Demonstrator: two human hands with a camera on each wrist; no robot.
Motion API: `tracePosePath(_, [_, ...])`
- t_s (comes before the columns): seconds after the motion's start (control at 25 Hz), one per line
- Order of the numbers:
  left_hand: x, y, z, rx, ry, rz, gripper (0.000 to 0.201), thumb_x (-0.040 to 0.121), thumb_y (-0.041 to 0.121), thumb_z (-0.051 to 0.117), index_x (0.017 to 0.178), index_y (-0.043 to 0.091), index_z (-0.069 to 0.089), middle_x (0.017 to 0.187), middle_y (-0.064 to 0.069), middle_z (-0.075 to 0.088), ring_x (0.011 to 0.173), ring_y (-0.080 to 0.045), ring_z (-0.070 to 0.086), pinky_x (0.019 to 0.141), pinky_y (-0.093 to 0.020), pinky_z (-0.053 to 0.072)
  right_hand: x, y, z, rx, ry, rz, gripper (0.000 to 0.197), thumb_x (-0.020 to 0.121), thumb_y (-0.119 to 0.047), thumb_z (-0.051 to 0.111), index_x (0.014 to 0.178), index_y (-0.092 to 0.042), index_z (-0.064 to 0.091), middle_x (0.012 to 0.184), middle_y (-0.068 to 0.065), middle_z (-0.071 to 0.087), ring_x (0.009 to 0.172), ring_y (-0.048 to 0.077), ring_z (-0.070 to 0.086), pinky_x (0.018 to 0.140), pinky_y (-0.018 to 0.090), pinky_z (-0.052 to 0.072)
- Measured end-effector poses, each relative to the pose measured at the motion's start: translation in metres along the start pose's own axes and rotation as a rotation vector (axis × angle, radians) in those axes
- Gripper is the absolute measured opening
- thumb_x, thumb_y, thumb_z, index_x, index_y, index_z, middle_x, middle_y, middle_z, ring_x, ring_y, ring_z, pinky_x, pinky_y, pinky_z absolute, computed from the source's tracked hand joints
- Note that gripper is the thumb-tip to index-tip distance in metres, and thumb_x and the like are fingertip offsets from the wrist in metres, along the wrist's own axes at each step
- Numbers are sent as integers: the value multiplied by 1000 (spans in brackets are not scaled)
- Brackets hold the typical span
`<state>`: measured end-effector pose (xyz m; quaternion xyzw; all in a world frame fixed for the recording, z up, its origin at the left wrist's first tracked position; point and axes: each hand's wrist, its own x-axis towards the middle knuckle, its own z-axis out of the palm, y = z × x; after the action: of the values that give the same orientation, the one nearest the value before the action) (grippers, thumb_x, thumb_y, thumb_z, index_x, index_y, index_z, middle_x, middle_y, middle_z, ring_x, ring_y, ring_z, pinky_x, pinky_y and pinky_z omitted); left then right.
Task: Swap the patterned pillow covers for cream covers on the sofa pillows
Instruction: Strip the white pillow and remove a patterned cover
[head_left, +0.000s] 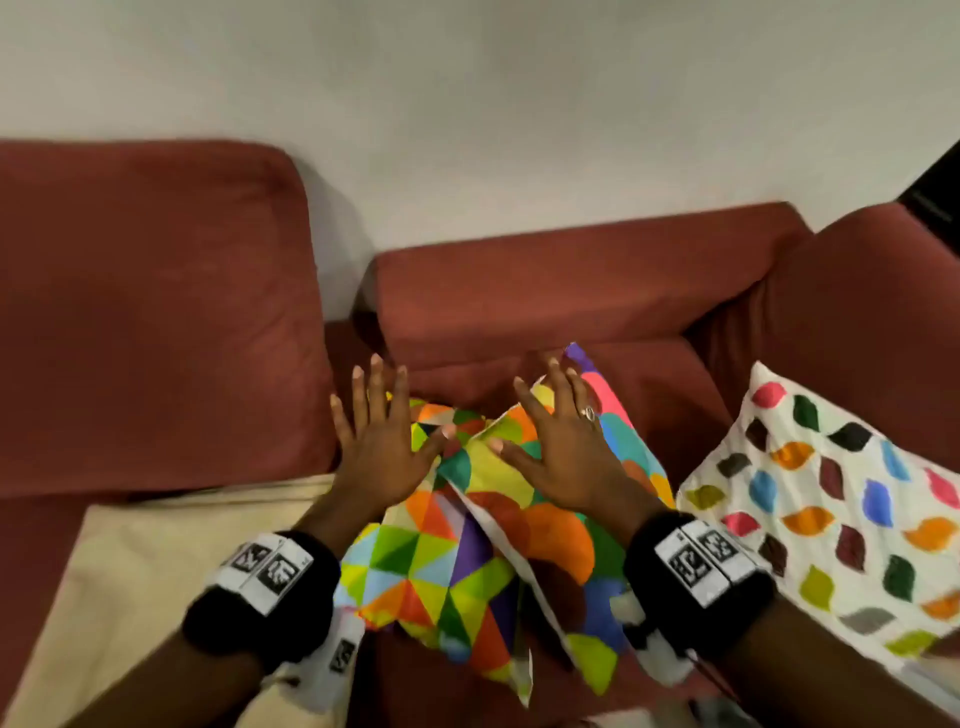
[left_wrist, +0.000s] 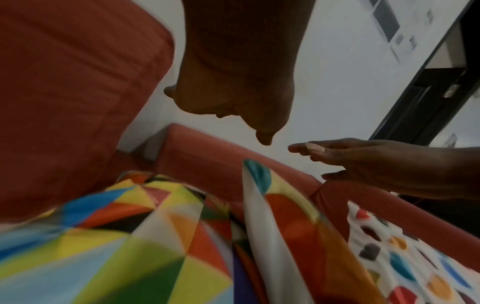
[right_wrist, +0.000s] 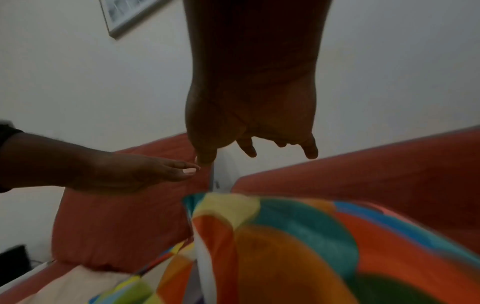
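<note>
Two bright patterned pillows stand on the red sofa seat: a triangle-patterned pillow (head_left: 431, 571) (left_wrist: 103, 246) on the left and a scallop-patterned pillow (head_left: 550, 499) (left_wrist: 291, 236) (right_wrist: 311, 246) leaning beside it. A white pillow with coloured leaf spots (head_left: 831, 504) (left_wrist: 405, 257) lies at the right. A cream cover (head_left: 145, 587) (right_wrist: 85, 281) lies flat at the left. My left hand (head_left: 379, 431) (left_wrist: 233, 98) hovers spread above the triangle pillow's top. My right hand (head_left: 556, 436) (right_wrist: 254, 133) hovers spread above the scallop pillow. Neither hand holds anything.
The red sofa (head_left: 545, 296) has a tall back cushion (head_left: 156, 312) at the left and an armrest (head_left: 872, 312) at the right. A pale wall (head_left: 467, 104) rises behind. A picture frame (right_wrist: 124, 14) hangs on the wall.
</note>
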<state>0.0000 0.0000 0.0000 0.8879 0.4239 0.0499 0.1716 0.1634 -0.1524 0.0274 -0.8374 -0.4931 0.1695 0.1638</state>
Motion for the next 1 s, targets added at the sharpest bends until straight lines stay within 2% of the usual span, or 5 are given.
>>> tracePosePath(0.12, [-45,-20,70,-1,-168,25,115,66,93,3,155,20,12,163,-7,-3,150,-29,-2,117,-55,7,-30,28,70,-95,-160,43,115,63,-97,18,156,-29,15,163,15,-5,150,36,-5,118,57,12])
tracePosePath(0.2, [-71,-33,117,-12,-221,61,116,67,92,-2,154,17,18,162,-10,4,149,-31,6,117,-53,10,-43,46,114,-180,-114,2,119,59,-97,31,156,-31,8,164,13,-5,150,36,0,118,57,9])
tracePosePath(0.44, [-89,-45,183,169,19,140,81,87,70,34,137,7,48,152,-18,35,147,-32,20,117,-55,14,-33,60,191,-288,204,-129,88,79,-58,60,154,-31,24,162,14,17,147,37,18,118,55,13])
tracePosePath(0.8, [-111,-50,210,196,307,147,76,91,67,28,144,14,42,154,-9,35,148,-27,19,119,-50,10,-52,72,215,-260,462,-295,65,84,-41,58,146,-28,44,153,11,39,143,36,31,117,52,17])
tracePosePath(1.0, [-158,-40,193,64,121,71,98,73,79,12,153,23,21,162,0,15,149,-24,10,119,-48,7,-101,70,183,-66,514,-363,48,89,-39,45,134,-29,58,141,6,55,133,35,47,111,52,32])
